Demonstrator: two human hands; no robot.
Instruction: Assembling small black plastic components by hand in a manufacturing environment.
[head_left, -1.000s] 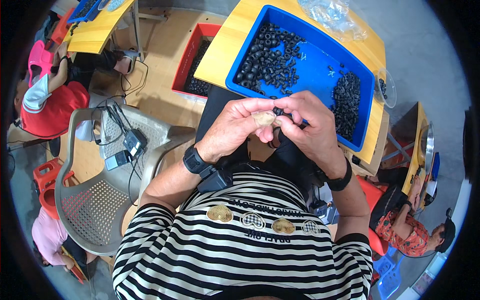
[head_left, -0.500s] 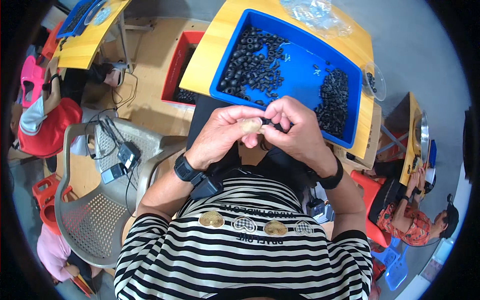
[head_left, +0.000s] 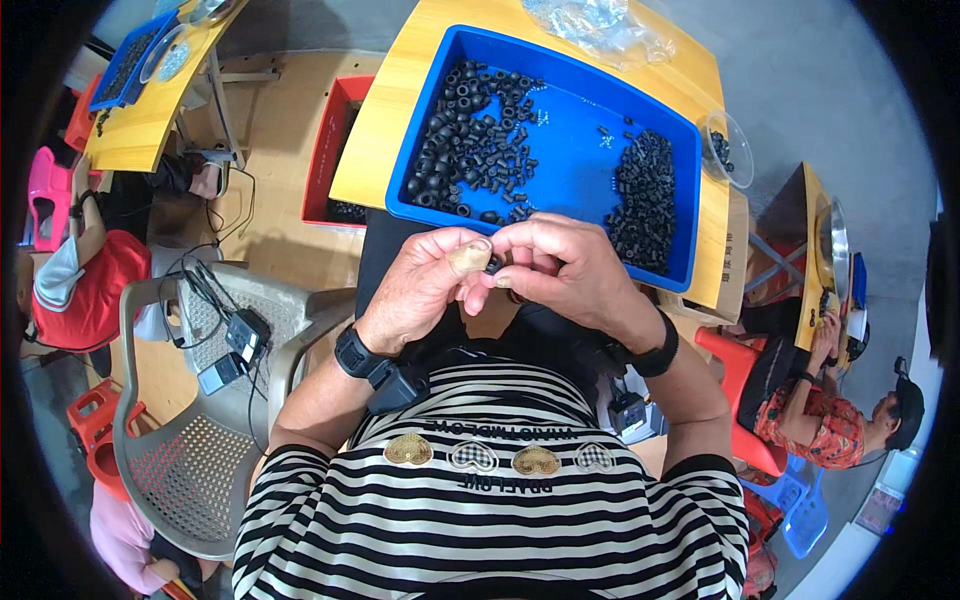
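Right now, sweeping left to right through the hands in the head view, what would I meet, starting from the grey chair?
Grey chair → left hand → small black part → right hand → red chair → co-worker in a patterned red shirt.

The left hand (head_left: 415,285) and right hand (head_left: 575,268) partly hide a small black part (head_left: 494,264). The tabletop's (head_left: 375,140) left edge covers some of the red crate (head_left: 325,140); the view crops the clear bag (head_left: 600,30).

The tray (head_left: 572,150) is blue, its parts (head_left: 648,195) black, the shirt (head_left: 490,515) black-and-white striped.
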